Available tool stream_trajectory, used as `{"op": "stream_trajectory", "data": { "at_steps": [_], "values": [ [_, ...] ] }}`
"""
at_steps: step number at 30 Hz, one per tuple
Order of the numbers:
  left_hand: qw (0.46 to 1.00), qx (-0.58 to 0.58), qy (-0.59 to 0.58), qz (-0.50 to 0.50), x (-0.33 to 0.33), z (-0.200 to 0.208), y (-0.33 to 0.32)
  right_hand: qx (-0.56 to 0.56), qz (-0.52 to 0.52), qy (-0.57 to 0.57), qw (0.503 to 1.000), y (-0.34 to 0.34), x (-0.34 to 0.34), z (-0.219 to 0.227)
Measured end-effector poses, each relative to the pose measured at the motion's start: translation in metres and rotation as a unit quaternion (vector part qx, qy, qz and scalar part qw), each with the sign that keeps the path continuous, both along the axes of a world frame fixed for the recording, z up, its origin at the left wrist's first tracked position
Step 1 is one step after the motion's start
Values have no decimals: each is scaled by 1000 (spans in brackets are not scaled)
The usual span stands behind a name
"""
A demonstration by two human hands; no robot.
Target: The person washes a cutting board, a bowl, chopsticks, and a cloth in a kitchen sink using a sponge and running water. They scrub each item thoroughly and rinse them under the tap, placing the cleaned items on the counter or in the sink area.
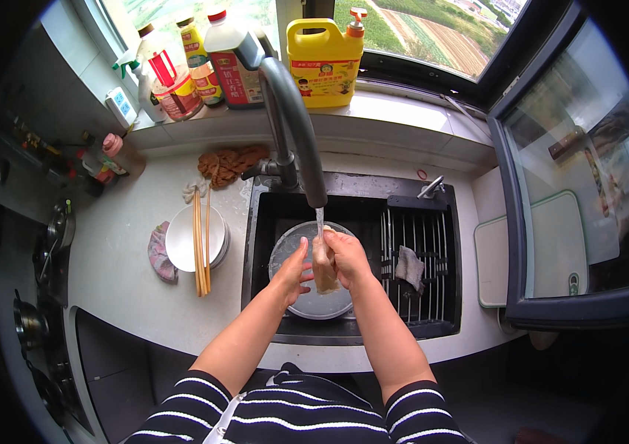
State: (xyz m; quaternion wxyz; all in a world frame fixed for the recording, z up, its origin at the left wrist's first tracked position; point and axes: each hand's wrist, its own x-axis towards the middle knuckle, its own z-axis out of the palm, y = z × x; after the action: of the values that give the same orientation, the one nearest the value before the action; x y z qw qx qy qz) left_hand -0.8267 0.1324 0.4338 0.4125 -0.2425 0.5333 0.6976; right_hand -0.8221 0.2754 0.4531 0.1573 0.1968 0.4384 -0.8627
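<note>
My right hand (350,257) grips a pale pinkish piece of raw meat (323,270) by its upper part, and the meat hangs down from the fingers. A thin stream of water (320,214) from the grey faucet (315,185) runs onto the top of it. Just to its left is my left hand (291,275), thumb up and fingers apart; whether its fingertips touch the meat is hard to see. Both hands are over a round, translucent basin (317,311) inside the black sink (359,332).
A metal drying rack (423,305) with a grey cloth (409,268) covers the sink's right side. White bowls (179,240) with wooden chopsticks (198,244) stand left. Bottles and a yellow jug (324,66) line the sill. An opened window (581,170) juts in at right.
</note>
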Motion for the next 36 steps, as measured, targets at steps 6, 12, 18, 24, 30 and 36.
{"op": "stream_trajectory", "data": {
  "at_steps": [6,12,18,24,30,36],
  "values": [
    [892,436,-32,111,-3,7,-5,635,209,253,700,-34,36,10],
    [904,400,57,141,-15,-9,-4,591,87,355,720,-26,74,1],
    [882,460,-7,106,1,14,1,107,-222,3,969,-9,28,-48],
    [974,214,-17,74,-5,-2,-14,155,-57,67,984,17,21,-53],
    [896,423,-35,134,1,-93,-20,504,-61,380,774,-36,34,-8],
    [948,249,-88,176,13,9,48,654,-149,155,725,-9,19,-39]
  ]
}}
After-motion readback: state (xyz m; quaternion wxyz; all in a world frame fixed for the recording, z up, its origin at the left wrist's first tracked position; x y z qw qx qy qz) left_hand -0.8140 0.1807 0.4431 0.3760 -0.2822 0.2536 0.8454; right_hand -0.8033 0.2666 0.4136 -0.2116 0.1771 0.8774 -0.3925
